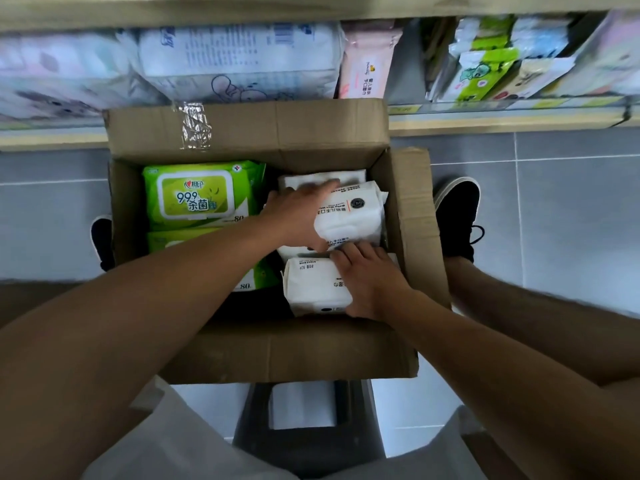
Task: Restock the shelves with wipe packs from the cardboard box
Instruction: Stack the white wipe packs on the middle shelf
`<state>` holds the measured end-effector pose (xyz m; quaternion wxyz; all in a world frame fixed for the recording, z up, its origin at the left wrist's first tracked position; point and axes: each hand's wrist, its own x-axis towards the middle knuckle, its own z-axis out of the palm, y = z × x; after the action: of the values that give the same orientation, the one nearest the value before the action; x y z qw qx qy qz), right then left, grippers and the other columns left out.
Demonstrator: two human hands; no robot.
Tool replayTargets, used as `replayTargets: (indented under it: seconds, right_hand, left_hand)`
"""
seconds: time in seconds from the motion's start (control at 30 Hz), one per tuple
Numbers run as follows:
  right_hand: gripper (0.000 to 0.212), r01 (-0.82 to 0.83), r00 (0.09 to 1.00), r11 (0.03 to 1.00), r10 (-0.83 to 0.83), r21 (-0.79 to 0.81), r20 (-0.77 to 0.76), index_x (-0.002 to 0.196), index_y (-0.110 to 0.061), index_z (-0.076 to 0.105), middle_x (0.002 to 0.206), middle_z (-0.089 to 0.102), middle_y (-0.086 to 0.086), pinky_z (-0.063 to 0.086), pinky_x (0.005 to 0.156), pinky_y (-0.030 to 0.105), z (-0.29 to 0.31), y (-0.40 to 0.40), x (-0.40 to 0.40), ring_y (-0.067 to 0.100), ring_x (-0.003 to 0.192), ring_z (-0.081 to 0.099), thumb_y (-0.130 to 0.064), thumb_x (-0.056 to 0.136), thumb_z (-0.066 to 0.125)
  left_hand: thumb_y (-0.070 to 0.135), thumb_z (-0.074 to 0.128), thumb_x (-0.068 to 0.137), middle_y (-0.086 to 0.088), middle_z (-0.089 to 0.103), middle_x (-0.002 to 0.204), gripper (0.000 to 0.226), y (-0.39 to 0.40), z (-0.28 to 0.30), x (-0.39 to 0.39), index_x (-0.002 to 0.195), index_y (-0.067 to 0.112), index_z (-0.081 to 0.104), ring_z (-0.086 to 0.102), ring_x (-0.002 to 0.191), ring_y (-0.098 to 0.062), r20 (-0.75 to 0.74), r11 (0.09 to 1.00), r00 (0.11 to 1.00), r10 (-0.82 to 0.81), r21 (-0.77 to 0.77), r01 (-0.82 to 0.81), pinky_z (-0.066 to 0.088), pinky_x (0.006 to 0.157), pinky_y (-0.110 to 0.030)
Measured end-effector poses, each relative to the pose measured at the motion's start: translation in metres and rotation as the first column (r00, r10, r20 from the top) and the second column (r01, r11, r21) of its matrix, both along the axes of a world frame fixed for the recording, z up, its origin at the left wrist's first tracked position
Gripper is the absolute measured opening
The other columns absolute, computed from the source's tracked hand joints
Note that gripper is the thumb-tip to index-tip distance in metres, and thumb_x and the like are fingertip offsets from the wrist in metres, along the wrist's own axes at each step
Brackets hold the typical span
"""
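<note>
Fingers of both hands grip white wipe packs (349, 216) crowded against the cardboard box's (412, 216) right wall.

Matt brown cardboard box (277, 351) with shiny clear tape (194, 124); glossy plastic green wipe pack (199, 194).

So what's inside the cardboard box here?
The cardboard box holds green wipe packs on its left side and white wipe packs on its right. Both hands and forearms cover part of them; lower layers are hidden.
</note>
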<state>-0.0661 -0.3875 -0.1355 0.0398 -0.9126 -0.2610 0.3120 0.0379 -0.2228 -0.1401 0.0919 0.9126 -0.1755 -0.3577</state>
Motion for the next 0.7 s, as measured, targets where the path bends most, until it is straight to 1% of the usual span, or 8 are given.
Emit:
replayTargets:
  seconds: [0.03, 0.1, 0.23, 0.37, 0.47, 0.57, 0.63, 0.7]
  right_hand:
    - [0.098, 0.0, 1.0, 1.0, 0.0, -0.002, 0.0, 0.143, -0.016, 0.026, 0.139, 0.034, 0.007, 0.029, 0.107, 0.043, 0.0, 0.0, 0.0, 0.029, 0.126, 0.033, -0.043, 0.065, 0.078]
    - [0.098, 0.001, 1.0, 1.0, -0.001, -0.013, -0.002, 0.143, -0.016, 0.026, 0.138, 0.034, 0.007, 0.03, 0.106, 0.044, 0.002, 0.001, -0.001, 0.029, 0.124, 0.034, -0.044, 0.065, 0.078]
    - [0.095, 0.033, 0.999, 0.999, -0.032, -0.02, 0.035, 0.141, -0.016, 0.027, 0.138, 0.034, 0.007, 0.032, 0.102, 0.046, 0.012, 0.004, -0.006, 0.031, 0.124, 0.034, -0.042, 0.065, 0.077]
    - [0.091, 0.074, 0.991, 0.997, -0.073, -0.004, 0.112, 0.138, -0.016, 0.031, 0.133, 0.039, 0.007, 0.034, 0.099, 0.046, 0.032, 0.004, -0.019, 0.031, 0.12, 0.036, -0.042, 0.064, 0.078]
    - [0.089, 0.119, 0.98, 0.993, -0.116, -0.005, 0.164, 0.136, -0.016, 0.034, 0.131, 0.039, 0.006, 0.033, 0.096, 0.043, 0.051, 0.006, -0.027, 0.03, 0.116, 0.038, -0.041, 0.062, 0.077]
    - [0.089, 0.173, 0.961, 0.985, -0.173, 0.017, 0.215, 0.137, -0.018, 0.033, 0.131, 0.039, 0.005, 0.034, 0.097, 0.042, 0.07, 0.007, -0.031, 0.029, 0.116, 0.037, -0.044, 0.063, 0.076]
    - [0.089, 0.214, 0.946, 0.975, -0.22, 0.052, 0.238, 0.139, -0.02, 0.031, 0.132, 0.038, 0.004, 0.034, 0.098, 0.041, 0.084, 0.008, -0.03, 0.028, 0.118, 0.036, -0.048, 0.066, 0.073]
    - [0.088, 0.247, 0.931, 0.966, -0.257, 0.073, 0.259, 0.139, -0.02, 0.031, 0.13, 0.037, 0.003, 0.035, 0.098, 0.042, 0.099, 0.008, -0.024, 0.028, 0.118, 0.036, -0.049, 0.067, 0.072]
  left_hand:
    - [0.055, 0.078, 0.051, -0.004, 0.04, 0.141, 0.117, -0.002, 0.002, -0.002, 0.145, 0.038, 0.011, 0.045, 0.122, -0.033, 0.001, 1.0, 1.0, -0.017, 0.009, 0.017, 0.036, 0.094, -0.05]
    - [0.052, 0.079, 0.051, -0.003, 0.046, 0.135, 0.114, -0.003, 0.005, -0.005, 0.144, 0.039, 0.015, 0.046, 0.12, -0.032, 0.022, 1.0, 1.0, -0.002, 0.005, 0.002, 0.037, 0.092, -0.049]
    - [0.049, 0.081, 0.05, -0.003, 0.05, 0.13, 0.111, 0.003, 0.025, -0.013, 0.143, 0.04, 0.021, 0.045, 0.118, -0.032, 0.161, 0.998, 0.986, 0.04, 0.031, -0.046, 0.038, 0.093, -0.047]
    - [0.044, 0.083, 0.046, -0.003, 0.05, 0.132, 0.111, 0.02, 0.061, -0.012, 0.141, 0.039, 0.026, 0.046, 0.119, -0.032, 0.252, 0.976, 0.943, 0.215, -0.071, -0.203, 0.04, 0.096, -0.049]
    - [0.044, 0.082, 0.045, -0.006, 0.053, 0.13, 0.108, 0.035, 0.093, -0.013, 0.139, 0.039, 0.03, 0.05, 0.117, -0.032, 0.35, 0.958, 0.892, 0.285, -0.12, -0.259, 0.042, 0.095, -0.049]
    - [0.045, 0.078, 0.04, -0.008, 0.057, 0.124, 0.108, 0.053, 0.123, -0.017, 0.136, 0.04, 0.03, 0.053, 0.112, -0.034, 0.398, 0.936, 0.849, 0.349, -0.199, -0.291, 0.045, 0.093, -0.051]
    - [0.047, 0.075, 0.036, -0.008, 0.058, 0.122, 0.11, 0.069, 0.137, -0.02, 0.136, 0.04, 0.031, 0.054, 0.11, -0.033, 0.425, 0.918, 0.817, 0.39, -0.254, -0.306, 0.047, 0.09, -0.049]
    - [0.048, 0.076, 0.036, -0.009, 0.057, 0.119, 0.112, 0.084, 0.154, -0.026, 0.138, 0.039, 0.03, 0.053, 0.108, -0.033, 0.452, 0.901, 0.782, 0.429, -0.268, -0.34, 0.047, 0.089, -0.049]
